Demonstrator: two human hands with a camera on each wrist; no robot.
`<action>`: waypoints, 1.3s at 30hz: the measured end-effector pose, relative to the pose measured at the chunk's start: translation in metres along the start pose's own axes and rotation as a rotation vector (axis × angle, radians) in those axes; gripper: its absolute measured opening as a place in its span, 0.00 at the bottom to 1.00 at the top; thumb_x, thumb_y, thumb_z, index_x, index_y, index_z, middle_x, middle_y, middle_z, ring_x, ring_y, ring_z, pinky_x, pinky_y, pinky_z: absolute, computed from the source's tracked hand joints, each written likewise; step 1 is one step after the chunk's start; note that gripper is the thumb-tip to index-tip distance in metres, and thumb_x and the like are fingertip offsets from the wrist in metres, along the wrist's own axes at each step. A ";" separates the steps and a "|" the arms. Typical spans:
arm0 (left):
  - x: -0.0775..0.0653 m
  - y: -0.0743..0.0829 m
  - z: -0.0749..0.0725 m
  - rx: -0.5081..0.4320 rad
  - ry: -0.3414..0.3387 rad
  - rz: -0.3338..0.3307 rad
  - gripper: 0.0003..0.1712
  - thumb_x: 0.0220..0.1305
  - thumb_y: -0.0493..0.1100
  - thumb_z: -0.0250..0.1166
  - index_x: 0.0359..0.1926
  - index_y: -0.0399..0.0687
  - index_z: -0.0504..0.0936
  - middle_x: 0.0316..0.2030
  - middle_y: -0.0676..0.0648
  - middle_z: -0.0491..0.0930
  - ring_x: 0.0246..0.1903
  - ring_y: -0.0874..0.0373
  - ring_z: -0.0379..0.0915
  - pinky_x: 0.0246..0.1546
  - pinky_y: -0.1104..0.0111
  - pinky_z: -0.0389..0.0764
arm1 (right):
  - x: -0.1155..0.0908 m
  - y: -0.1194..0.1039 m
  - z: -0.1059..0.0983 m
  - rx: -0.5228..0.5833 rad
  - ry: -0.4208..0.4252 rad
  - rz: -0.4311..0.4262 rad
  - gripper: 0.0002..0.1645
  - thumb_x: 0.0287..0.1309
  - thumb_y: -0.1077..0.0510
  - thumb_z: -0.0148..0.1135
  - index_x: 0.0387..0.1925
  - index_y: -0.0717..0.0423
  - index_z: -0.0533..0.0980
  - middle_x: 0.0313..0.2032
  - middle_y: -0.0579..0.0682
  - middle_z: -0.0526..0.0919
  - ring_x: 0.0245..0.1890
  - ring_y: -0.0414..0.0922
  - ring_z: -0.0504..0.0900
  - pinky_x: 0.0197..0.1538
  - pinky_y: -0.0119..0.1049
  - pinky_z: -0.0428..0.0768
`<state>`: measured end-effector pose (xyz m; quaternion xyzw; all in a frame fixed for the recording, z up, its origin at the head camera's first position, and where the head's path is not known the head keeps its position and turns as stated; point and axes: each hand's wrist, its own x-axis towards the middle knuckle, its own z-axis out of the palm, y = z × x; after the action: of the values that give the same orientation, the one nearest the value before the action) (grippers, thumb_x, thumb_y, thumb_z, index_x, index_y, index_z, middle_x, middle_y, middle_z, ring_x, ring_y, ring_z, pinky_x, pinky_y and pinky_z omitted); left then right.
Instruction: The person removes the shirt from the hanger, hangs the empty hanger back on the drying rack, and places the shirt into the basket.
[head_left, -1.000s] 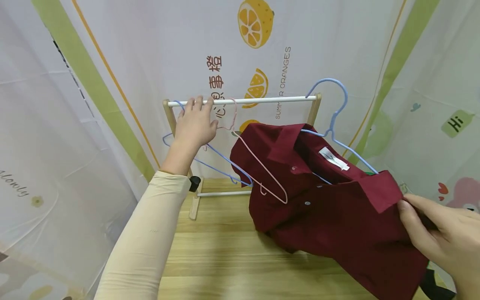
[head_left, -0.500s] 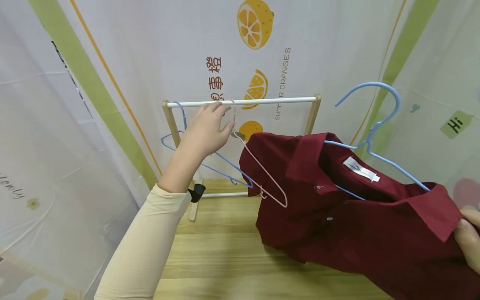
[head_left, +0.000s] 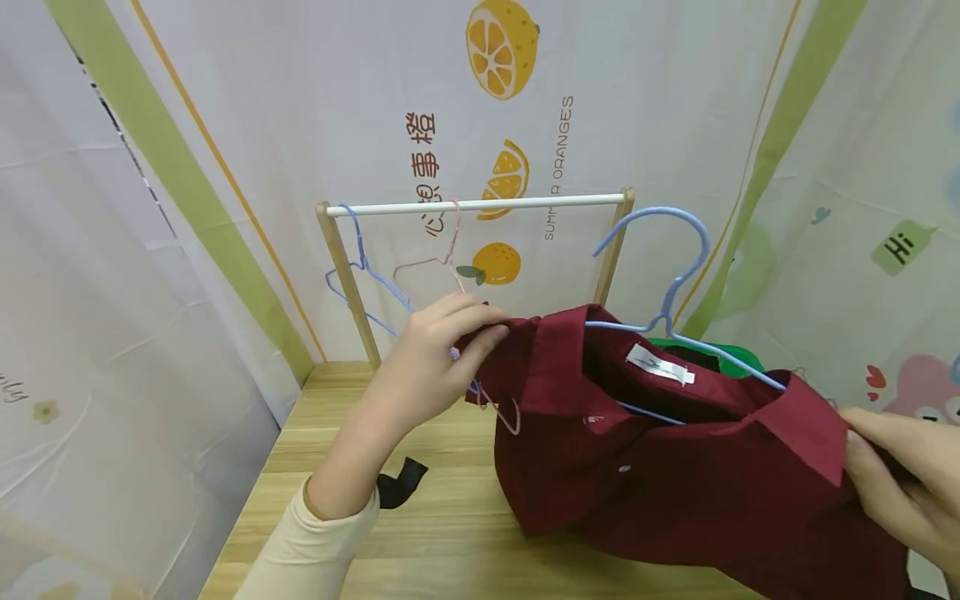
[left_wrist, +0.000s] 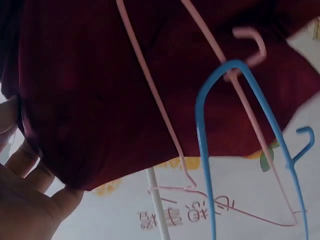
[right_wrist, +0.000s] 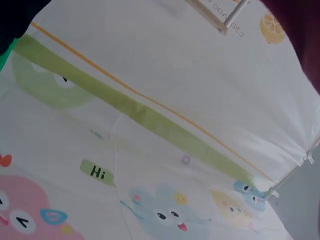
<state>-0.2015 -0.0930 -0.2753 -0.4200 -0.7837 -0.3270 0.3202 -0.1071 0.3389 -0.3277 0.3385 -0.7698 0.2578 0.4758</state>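
A dark red collared shirt [head_left: 675, 492] is spread on a blue hanger [head_left: 667, 304], whose hook stands free of any rod. My left hand [head_left: 420, 375] pinches the shirt's shoulder on the left, fingers over the cloth and thumb in front. At the other shoulder, beside the collar tip, my right hand [head_left: 911, 483] grips the fabric between thumb and fingers. In the left wrist view the left hand [left_wrist: 35, 195] lies along the shirt's edge [left_wrist: 100, 100]. The right wrist view shows only a strip of shirt [right_wrist: 305, 30]; that hand is outside it.
Behind the shirt stands a rack with a white rod [head_left: 540, 202] and wooden posts [head_left: 348, 287]. A second blue hanger [head_left: 362, 250] and a pink hanger [head_left: 450, 250] hang from it, close to my left hand. A green container [head_left: 738, 358] shows behind the shirt, above the wooden table [head_left: 300, 500].
My left hand has left the rod near the pink hanger, come down and taken hold of the shirt's shoulder. My right hand drew the shirt rightward, then back left; its hook now sits lower.
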 end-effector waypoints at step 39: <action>-0.128 0.059 0.002 0.162 0.353 -0.518 0.12 0.62 0.31 0.76 0.41 0.53 0.93 0.33 0.58 0.88 0.35 0.67 0.78 0.36 0.80 0.76 | 0.011 -0.035 0.093 -0.204 -0.272 0.299 0.17 0.56 0.68 0.75 0.47 0.52 0.89 0.42 0.46 0.91 0.45 0.46 0.86 0.45 0.32 0.81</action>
<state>-0.0941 -0.1230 -0.3618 -0.1166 -0.8203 -0.4021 0.3897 -0.1361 0.2467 -0.3537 0.2021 -0.8906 0.1982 0.3558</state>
